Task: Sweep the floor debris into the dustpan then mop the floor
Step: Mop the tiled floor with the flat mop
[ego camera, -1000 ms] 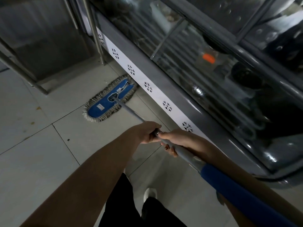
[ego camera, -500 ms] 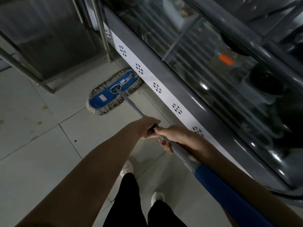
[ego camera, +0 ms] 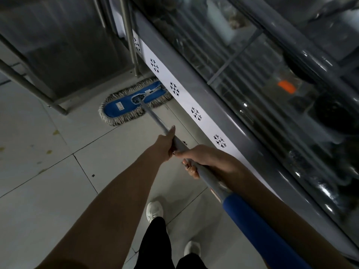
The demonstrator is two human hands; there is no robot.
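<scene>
Gripping the mop handle [ego camera: 153, 115] mid-pole, left hand [ego camera: 165, 147] just ahead of right hand [ego camera: 210, 160], hands clamped for push control; mop head [ego camera: 128, 105] upper centre, flat on floor [ego camera: 38, 191], hugging the display case [ego camera: 198, 78] base.

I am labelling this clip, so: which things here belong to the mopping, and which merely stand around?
For the job: mop head, mop handle, left hand, right hand, floor tiles.
Standing around: glass display counter, metal frame.
</scene>
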